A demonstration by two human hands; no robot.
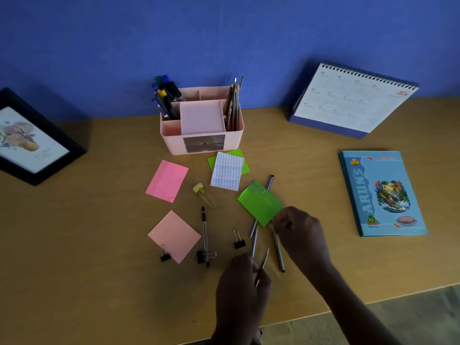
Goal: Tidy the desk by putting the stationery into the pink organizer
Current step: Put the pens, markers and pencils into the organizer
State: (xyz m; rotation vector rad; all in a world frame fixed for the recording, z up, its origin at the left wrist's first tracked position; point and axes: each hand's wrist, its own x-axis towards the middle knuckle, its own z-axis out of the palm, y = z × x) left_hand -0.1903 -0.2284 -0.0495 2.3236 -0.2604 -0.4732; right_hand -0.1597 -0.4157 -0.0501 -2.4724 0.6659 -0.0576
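Observation:
The pink organizer [174, 139] stands at the back of the desk, with markers in its left slot and pencils in its right. My left hand [242, 292] grips a pencil [262, 265] just above the desk. My right hand [298, 232] pinches the near corner of a green sticky note [258, 201] that lies over a grey pen [270, 181]. Another pencil [278, 252] lies under that hand. Loose on the desk are a pink note [167, 180], a peach note [174, 235], a pen [204, 232], a yellow highlighter [204, 195] and binder clips [239, 241].
A label sheet [227, 174] lies on another green note in front of the organizer. A framed picture [29, 138] leans at the far left, a desk calendar [353, 100] stands at the back right, and a blue notebook [383, 192] lies at the right. The desk's front edge [373, 301] runs diagonally.

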